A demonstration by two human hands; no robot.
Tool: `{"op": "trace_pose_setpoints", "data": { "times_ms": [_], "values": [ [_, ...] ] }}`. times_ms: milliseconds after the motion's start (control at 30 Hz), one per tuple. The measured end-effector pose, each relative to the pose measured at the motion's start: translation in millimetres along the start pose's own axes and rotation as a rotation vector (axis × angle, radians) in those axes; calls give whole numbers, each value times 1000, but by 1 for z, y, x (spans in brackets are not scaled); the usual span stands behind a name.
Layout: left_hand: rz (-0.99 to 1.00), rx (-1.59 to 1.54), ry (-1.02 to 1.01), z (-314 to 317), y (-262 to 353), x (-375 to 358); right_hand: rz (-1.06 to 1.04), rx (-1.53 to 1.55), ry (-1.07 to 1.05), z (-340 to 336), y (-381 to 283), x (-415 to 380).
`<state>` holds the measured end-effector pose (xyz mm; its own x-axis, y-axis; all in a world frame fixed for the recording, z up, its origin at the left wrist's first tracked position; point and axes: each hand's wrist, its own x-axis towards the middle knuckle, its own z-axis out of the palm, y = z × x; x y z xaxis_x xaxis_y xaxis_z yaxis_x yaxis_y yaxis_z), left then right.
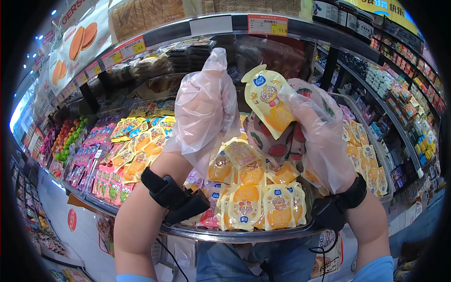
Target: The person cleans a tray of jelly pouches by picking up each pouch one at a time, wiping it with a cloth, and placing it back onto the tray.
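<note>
While the right hand (322,127), in a loose, clear plastic glove (324,148), pinches a yellow pouch (268,101) against a bunched, fruit-patterned cloth (278,151), both are held above the display tray (244,237), a little right of the middle of its front edge; the left hand (206,98), also gloved, is raised near them with no object visible in it, and whether its fingers are curled or straight cannot be told. Because the pinch looks narrow and the plastic is probably slick, the pouch might slide free and drop among the yellow packets (242,202) below; the cloth, hanging close over them, could brush the heap and push one over the front edge; the left glove's slack tip (218,55) could get caught if the hands close together; a thin black cord (174,260) below the left wrist device (190,205) might snag at that same edge. Most of the right fingers are hidden behind pouch and cloth; the cloth's far side is out of sight, as is much of the tray's back edge; the pouch's small print is too fine to read; the shelves (406,89) beyond the tray's right edge are cut off by the dark lens border.
</note>
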<state>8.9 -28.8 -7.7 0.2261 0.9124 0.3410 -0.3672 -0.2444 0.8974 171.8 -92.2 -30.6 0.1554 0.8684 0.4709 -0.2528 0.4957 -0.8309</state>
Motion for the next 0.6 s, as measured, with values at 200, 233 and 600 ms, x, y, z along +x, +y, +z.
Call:
{"op": "trace_pose_setpoints", "data": {
  "times_ms": [200,233,600],
  "values": [
    [205,236,-80,-6,-5,-1,42,-141,-36,3,-6,-7],
    [285,341,-117,-8,-8,2,58,-132,-67,3,-6,-7],
    [219,672,-165,-30,34,12,303,125,-37,-16,3,15]
  ]
}}
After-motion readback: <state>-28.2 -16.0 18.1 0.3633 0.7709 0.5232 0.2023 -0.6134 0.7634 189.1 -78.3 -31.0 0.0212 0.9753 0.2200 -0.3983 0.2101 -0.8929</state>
